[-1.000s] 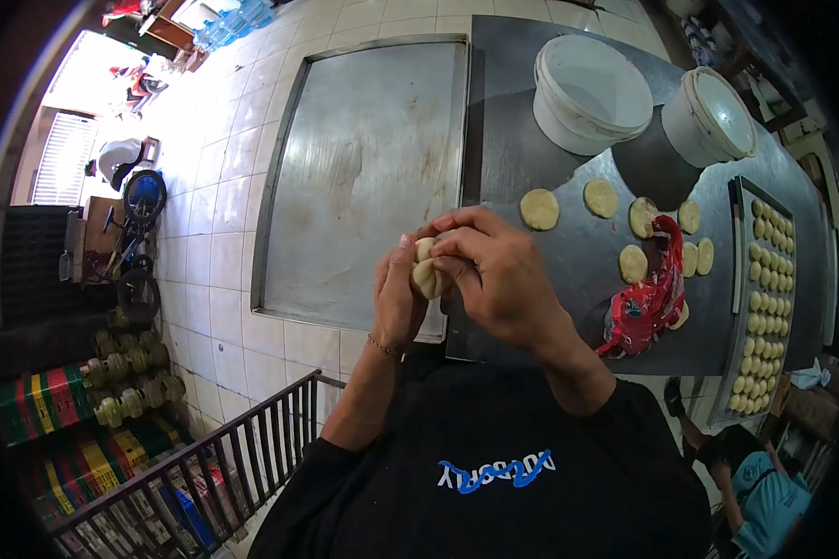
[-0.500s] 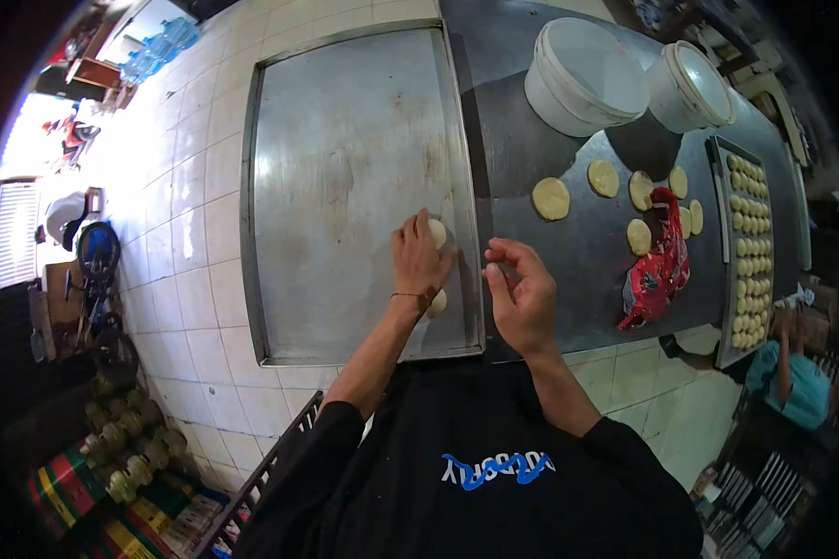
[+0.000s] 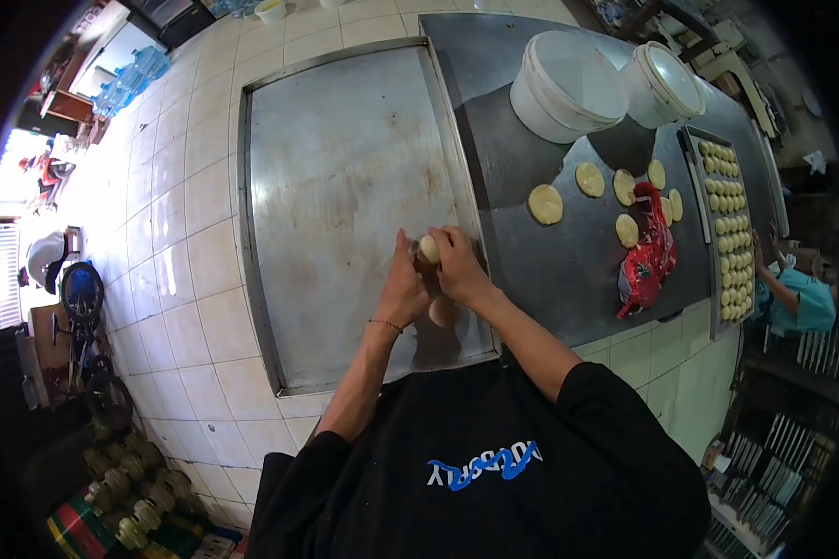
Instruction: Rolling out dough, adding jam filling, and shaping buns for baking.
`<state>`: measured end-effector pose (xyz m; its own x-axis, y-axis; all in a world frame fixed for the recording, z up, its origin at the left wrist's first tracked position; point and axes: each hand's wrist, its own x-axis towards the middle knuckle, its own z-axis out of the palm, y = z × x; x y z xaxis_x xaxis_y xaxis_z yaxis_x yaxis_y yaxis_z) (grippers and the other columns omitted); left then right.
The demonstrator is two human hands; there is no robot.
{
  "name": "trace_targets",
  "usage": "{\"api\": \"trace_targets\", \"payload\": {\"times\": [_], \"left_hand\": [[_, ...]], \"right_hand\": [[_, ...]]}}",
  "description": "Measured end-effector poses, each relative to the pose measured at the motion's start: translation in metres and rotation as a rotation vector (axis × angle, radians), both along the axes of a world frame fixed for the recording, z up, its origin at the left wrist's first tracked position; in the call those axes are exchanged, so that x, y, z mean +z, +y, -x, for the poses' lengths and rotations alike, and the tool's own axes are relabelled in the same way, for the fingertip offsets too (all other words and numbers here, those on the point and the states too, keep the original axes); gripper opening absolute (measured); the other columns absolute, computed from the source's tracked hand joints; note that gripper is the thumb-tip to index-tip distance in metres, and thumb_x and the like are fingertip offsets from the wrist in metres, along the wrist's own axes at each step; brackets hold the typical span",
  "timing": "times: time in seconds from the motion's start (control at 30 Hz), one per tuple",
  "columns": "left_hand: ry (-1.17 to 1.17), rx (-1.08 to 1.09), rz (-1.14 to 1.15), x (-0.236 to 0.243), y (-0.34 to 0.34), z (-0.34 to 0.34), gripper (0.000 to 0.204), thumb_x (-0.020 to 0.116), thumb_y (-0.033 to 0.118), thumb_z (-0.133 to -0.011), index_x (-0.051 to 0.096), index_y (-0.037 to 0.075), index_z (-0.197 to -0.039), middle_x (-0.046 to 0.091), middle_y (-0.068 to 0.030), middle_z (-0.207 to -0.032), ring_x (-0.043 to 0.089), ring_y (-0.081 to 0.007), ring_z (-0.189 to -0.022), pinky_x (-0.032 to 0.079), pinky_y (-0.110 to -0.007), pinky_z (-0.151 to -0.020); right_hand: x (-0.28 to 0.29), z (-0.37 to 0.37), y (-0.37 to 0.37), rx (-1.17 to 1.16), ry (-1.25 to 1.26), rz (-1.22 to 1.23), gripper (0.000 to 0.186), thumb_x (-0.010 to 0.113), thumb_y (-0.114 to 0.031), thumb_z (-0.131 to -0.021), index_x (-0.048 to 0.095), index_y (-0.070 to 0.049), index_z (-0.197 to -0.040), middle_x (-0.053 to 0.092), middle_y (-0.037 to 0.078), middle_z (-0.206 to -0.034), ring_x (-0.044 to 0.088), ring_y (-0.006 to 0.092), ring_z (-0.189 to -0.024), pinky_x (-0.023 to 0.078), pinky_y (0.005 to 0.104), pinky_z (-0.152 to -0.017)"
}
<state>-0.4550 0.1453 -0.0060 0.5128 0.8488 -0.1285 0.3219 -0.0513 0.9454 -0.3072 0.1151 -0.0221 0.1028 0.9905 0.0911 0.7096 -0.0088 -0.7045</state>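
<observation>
Over the right part of a large metal tray (image 3: 326, 149), my right hand (image 3: 461, 270) has its fingers wrapped on a small pale dough ball (image 3: 428, 249). My left hand (image 3: 403, 284) is just left of the ball, its fingers stretched upward; whether they touch it is unclear. Below my hands, another piece of dough (image 3: 443, 314) lies on the tray, partly in shadow. Flattened dough rounds (image 3: 544, 205) lie on the dark metal table (image 3: 503, 233) to the right, around a crumpled red bag (image 3: 648, 252).
Two white buckets (image 3: 550, 93) stand at the table's back. A tray of many dough balls (image 3: 729, 242) is at the right, with a person in teal (image 3: 802, 298) beside it. A bicycle (image 3: 82, 293) and blue water jugs (image 3: 144, 65) stand on the left.
My hands shaped dough together, then parted, the left over dough on the tray and the right open over the table. Now my right hand has moved left onto a dough ball.
</observation>
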Motion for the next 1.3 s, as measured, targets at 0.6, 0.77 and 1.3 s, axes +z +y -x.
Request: {"api": "trace_targets", "payload": {"times": [0.6,0.77,1.3], "left_hand": [[0.331,0.168,-0.512,-0.052,0.017,-0.067,0.091,0.074,0.032,-0.078,0.024,-0.002,-0.145,0.021,-0.0234,-0.151,0.019,-0.0375,-0.142,0.014,-0.053,-0.114],[0.508,0.571,-0.562,-0.007,0.015,-0.099,0.071,0.065,0.029,-0.085,0.033,-0.002,-0.141,0.036,-0.0202,-0.144,0.036,-0.0339,-0.133,0.024,-0.051,-0.109],[0.571,-0.099,0.139,0.078,-0.014,-0.304,0.047,0.073,0.025,-0.08,0.059,-0.01,-0.108,0.067,-0.0185,-0.104,0.067,-0.026,-0.088,0.052,-0.035,-0.076]], "right_hand": [[0.065,-0.2,-0.158,-0.662,0.68,-0.066,0.027,0.065,-0.008,-0.089,0.059,-0.003,-0.114,0.063,0.003,-0.096,0.057,0.0079,-0.082,0.048,0.0244,-0.071],[0.048,-0.395,-0.112,-0.965,-0.177,-0.186,0.04,0.072,-0.025,-0.08,0.061,-0.003,-0.112,0.062,0.018,-0.107,0.061,0.034,-0.095,0.048,0.0425,-0.086],[0.036,-0.49,-0.116,-0.141,1.536,0.231,0.05,0.064,0.005,-0.075,0.052,-0.002,-0.123,0.069,0.015,-0.101,0.067,0.0205,-0.08,0.056,0.0311,-0.064]]}}
